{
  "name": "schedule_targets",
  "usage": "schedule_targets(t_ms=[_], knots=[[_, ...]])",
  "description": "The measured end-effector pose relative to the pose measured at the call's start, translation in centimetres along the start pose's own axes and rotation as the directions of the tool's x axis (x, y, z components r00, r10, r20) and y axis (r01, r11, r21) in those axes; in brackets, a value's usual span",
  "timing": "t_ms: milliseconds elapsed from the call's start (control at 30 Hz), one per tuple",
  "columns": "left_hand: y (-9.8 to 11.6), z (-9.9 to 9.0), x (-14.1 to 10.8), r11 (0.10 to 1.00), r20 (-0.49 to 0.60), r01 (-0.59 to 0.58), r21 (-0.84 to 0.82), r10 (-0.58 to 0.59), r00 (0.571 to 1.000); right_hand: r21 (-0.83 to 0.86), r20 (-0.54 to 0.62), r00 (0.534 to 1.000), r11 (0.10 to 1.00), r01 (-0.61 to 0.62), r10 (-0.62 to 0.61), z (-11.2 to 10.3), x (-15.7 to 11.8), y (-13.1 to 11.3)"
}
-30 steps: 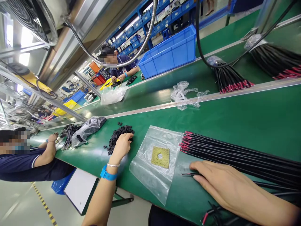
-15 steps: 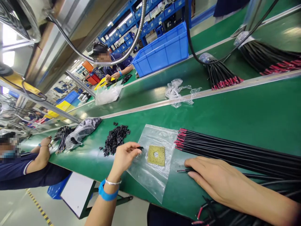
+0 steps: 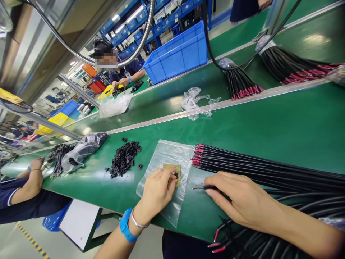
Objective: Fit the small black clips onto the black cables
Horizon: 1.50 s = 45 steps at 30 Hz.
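Head view, we list: small black part [image 3: 175,175], pinched in our left hand [image 3: 157,190] over the yellow pad [image 3: 172,168]. Thin black wire [image 3: 201,187], red-tipped, long axis left-right, tip pointing left, lying on the green belt [image 3: 269,133], gripped under our right hand [image 3: 237,199].

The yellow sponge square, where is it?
In the head view, the yellow sponge lies on the clear plastic bag, partly under the left hand, between the pile of small black parts and the black cables.

Bare green belt [image 3: 269,126] beyond the black wire bundle [image 3: 269,171]; washer pile [image 3: 124,158] leftward.
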<state>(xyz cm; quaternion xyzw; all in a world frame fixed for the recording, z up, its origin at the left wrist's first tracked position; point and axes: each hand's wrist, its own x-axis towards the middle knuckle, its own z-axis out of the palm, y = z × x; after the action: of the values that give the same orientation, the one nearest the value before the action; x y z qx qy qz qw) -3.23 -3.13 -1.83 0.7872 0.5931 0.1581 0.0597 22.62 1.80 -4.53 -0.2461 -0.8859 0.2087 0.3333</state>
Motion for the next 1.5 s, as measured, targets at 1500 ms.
schedule_targets(t_ms=[1500], knots=[[10.2, 4.7, 0.1, 0.483, -0.054, 0.214, -0.849, -0.482, 0.875, 0.215, 0.311, 0.947, 0.976, 0.016, -0.084, -3.1, 0.2, 0.5]])
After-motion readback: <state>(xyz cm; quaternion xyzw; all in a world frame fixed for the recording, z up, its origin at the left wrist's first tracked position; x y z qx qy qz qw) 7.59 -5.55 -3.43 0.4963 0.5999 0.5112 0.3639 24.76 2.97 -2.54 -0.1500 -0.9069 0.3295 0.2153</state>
